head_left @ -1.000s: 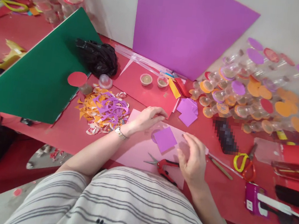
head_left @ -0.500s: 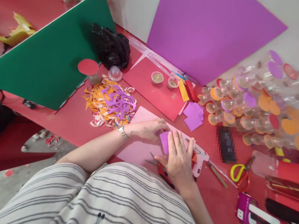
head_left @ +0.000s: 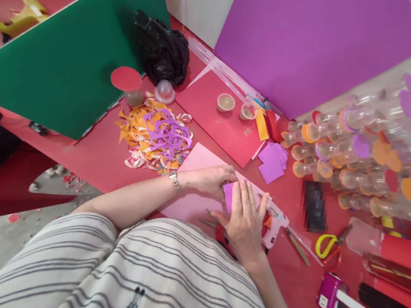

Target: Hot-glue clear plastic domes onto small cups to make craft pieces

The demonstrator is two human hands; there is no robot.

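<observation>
A small purple paper piece (head_left: 227,196) lies over the pink sheet (head_left: 197,160) in front of me. My right hand (head_left: 247,224) rests flat on it, fingers stretched out and covering much of it. At the paper's left edge, my left hand (head_left: 212,179) has its fingers curled in; the fingertips are partly hidden. Beneath my right hand lie scissors (head_left: 220,232), of which the blades and some red handle show. A white glue gun (head_left: 276,227) with an orange trigger is just right of that hand. Several purple paper squares (head_left: 272,162) are stacked beyond it.
Orange and purple paper scraps (head_left: 155,133) are heaped on the left, near a black plastic bag (head_left: 161,51). Clear bottles with coloured discs (head_left: 364,146) stand at right. Yellow-and-orange scissors (head_left: 329,246) lie at right. Green (head_left: 63,56) and purple (head_left: 316,42) boards stand behind.
The view has shifted slightly. My left fingers have moved a little closer to my right hand along the purple paper, while the right hand stays flat on it.
</observation>
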